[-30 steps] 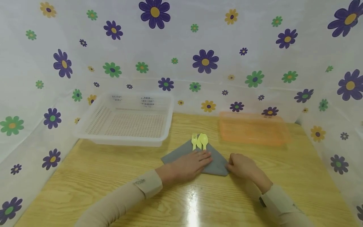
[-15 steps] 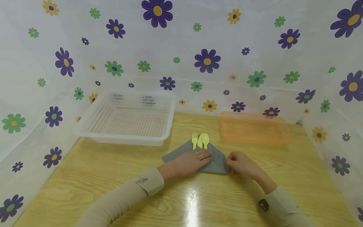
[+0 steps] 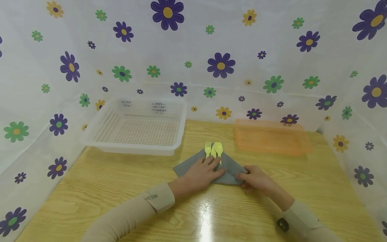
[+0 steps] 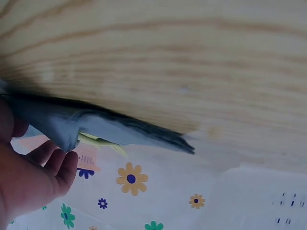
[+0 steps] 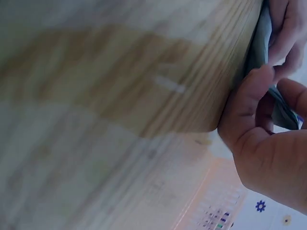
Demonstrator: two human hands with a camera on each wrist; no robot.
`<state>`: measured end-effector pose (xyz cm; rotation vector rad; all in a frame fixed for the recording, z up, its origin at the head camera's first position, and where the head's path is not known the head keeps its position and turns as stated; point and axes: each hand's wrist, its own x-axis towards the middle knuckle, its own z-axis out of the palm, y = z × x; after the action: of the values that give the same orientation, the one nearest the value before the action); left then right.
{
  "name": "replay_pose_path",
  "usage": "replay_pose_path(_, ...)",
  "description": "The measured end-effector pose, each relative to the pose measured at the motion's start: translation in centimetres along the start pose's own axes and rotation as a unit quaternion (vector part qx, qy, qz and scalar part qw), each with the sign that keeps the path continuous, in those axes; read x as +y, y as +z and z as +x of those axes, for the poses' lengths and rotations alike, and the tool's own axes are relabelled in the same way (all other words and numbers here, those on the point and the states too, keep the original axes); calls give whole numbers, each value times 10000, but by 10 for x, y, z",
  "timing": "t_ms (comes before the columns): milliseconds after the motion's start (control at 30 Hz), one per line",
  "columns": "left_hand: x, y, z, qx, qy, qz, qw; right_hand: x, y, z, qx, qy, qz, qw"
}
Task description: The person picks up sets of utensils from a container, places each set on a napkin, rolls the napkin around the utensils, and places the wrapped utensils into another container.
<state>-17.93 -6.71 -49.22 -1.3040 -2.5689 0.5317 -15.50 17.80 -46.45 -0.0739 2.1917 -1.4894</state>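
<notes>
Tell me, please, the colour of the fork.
Pale yellow; the fork shows best in the head view.

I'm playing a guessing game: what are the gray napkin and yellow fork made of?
The gray napkin looks like matte cloth: its layers fold softly with no shine. The yellow fork is probably smooth plastic, going by its even, light color.

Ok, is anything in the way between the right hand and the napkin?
No, nothing I can see. The right hand pinches the napkin at its right corner. The left hand rests on the napkin too, but left of that corner. The white basket and orange basket are farther back.
</notes>
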Motion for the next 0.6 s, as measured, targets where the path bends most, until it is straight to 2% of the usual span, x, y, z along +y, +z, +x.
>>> replay_pose_path(133, 3, -3, -2, 165, -163, 108, 9997, -3, 11, -4, 138, -35, 249, 9996)
replay_pose_path(300, 5, -3, -4, 263, -365, -503, 9977, -4, 28, -3, 304, 126, 863, 9957)
replay_pose_path(467, 4, -5, -3, 34, -368, -861, 9956, -3, 39, -2, 797, 264, 1111, 9903)
replay_pose_path(600, 3, -6, -2, -16, -360, -995, 9944, -6, 47, -2, 1140, 197, 977, 9885)
